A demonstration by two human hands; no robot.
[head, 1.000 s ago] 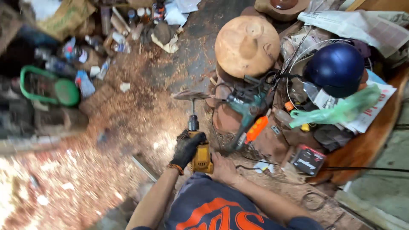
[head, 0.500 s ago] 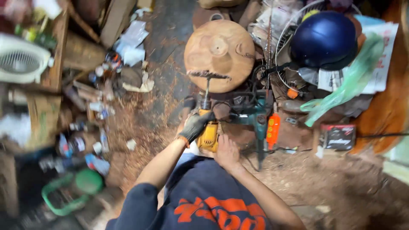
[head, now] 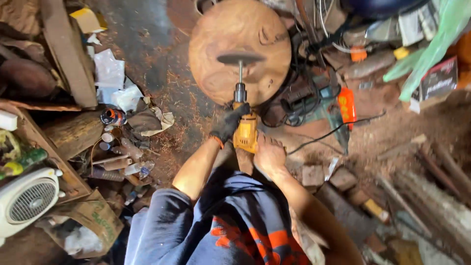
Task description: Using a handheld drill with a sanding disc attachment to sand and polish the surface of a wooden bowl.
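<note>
From the head view, both hands grip a yellow power drill (head: 245,133): the gloved left hand (head: 228,122) is wrapped around its front by the chuck, and the bare right hand (head: 268,153) is closed on the rear of the body. A disc attachment (head: 241,58) on a long shaft rests against the top of a round wooden piece (head: 223,64). That piece looks already shaped and fairly smooth, with a reddish grain and a small raised knob near its edge; by my judgement the surface work is well along, though how much remains cannot be told. Reddish sawdust (head: 171,132) covers the floor around it.

As for containers, a spray can (head: 112,117) and several small bottles (head: 122,164) lie on the floor to the left; their contents are not visible. A white fan (head: 27,201) sits at the lower left, and an orange-and-green power tool (head: 338,110) lies to the right of the drill.
</note>
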